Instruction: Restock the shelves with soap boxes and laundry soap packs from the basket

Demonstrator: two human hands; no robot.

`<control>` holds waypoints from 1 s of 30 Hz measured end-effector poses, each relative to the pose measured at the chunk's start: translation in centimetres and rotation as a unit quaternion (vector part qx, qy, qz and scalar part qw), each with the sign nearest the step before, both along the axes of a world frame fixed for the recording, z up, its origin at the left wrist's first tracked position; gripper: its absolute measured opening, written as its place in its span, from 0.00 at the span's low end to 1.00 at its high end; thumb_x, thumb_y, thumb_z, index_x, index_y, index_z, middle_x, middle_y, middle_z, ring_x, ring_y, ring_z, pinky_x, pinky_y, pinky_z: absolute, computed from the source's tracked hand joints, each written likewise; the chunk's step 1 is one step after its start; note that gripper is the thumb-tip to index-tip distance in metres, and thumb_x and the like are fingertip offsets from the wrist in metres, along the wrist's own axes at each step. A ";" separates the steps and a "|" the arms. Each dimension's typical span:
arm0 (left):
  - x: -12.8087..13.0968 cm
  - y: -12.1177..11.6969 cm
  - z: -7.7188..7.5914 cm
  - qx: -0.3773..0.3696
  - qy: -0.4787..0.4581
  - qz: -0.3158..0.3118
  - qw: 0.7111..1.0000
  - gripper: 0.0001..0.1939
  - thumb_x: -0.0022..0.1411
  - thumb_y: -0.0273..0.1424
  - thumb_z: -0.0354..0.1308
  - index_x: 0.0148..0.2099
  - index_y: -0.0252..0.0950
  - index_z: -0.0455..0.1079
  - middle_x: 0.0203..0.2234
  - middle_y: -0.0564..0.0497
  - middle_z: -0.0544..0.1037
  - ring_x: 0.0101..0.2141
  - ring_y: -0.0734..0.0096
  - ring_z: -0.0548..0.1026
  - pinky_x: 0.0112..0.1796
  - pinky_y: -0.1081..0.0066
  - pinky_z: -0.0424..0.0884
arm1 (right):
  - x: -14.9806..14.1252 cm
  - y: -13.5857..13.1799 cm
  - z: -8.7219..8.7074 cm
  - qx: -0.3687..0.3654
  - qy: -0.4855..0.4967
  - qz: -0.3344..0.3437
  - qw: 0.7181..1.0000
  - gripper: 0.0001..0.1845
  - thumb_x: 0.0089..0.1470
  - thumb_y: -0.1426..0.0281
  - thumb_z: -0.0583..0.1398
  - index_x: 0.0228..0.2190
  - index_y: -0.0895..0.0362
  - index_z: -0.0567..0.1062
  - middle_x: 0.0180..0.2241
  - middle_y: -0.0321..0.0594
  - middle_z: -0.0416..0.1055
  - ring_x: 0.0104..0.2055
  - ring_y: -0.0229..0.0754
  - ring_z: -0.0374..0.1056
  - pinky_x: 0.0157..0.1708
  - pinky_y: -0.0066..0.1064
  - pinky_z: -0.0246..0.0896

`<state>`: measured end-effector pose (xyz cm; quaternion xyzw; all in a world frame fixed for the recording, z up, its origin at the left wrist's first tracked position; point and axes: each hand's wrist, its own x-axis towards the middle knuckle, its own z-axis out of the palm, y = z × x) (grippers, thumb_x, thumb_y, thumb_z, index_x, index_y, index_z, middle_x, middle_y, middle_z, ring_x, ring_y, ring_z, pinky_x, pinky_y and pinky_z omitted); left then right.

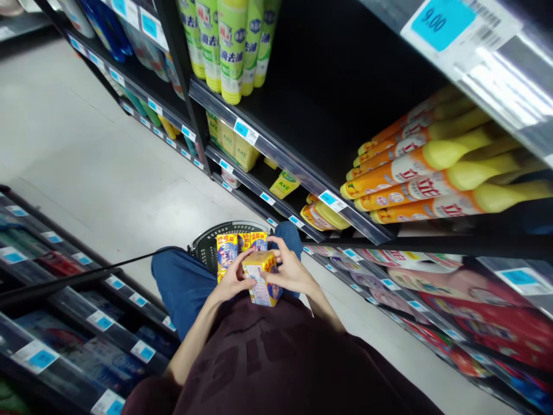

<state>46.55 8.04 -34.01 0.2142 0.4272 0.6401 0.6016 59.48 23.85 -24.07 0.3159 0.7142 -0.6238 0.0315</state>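
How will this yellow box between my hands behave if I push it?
The yellow box is probably fairly stiff, its faces looking flat between your left hand and right hand. Those flat sides should keep it from rolling.

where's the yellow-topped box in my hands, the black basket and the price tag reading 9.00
Yellow-topped box [261, 293], head view, pale printed side
Black basket [206, 248], head view, perforated wall
Price tag [444, 24], head view, blue panel

Boxes [227, 251] lie in the basket [207, 242].
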 end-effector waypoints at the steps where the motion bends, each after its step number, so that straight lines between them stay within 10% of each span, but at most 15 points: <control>1: -0.2 -0.1 -0.2 0.002 0.005 0.001 1.000 0.48 0.50 0.42 0.74 0.69 0.42 0.59 0.65 0.39 0.66 0.60 0.41 0.69 0.56 0.51 0.70 | 0.0 -0.1 -0.2 -0.004 0.002 -0.008 1.000 0.47 0.47 0.66 0.71 0.63 0.48 0.55 0.47 0.43 0.78 0.44 0.47 0.78 0.42 0.38 0.74; 11: -0.4 -2.0 -3.0 -0.096 -0.069 0.155 0.981 0.56 0.38 0.35 0.79 0.67 0.43 0.56 0.54 0.43 0.75 0.52 0.49 0.75 0.52 0.57 0.72 | 0.2 0.1 -2.6 -0.057 0.161 0.039 0.985 0.50 0.39 0.60 0.77 0.60 0.49 0.64 0.62 0.46 0.67 0.64 0.53 0.64 0.64 0.44 0.59; 18: -0.8 -1.0 -1.3 -0.016 -0.026 0.160 0.987 0.45 0.39 0.33 0.79 0.57 0.45 0.61 0.59 0.44 0.69 0.59 0.49 0.69 0.56 0.57 0.70 | -0.4 -1.8 -4.9 0.136 0.180 0.000 0.974 0.30 0.49 0.71 0.69 0.54 0.49 0.70 0.55 0.42 0.72 0.60 0.48 0.67 0.64 0.43 0.59; 30: -0.9 -0.5 -1.3 0.016 -0.003 0.143 0.990 0.45 0.43 0.34 0.78 0.60 0.44 0.60 0.60 0.43 0.68 0.59 0.50 0.69 0.58 0.57 0.68 | 0.1 -1.7 -5.2 0.157 0.181 -0.001 0.971 0.30 0.51 0.67 0.69 0.55 0.49 0.69 0.55 0.42 0.72 0.59 0.47 0.68 0.62 0.42 0.62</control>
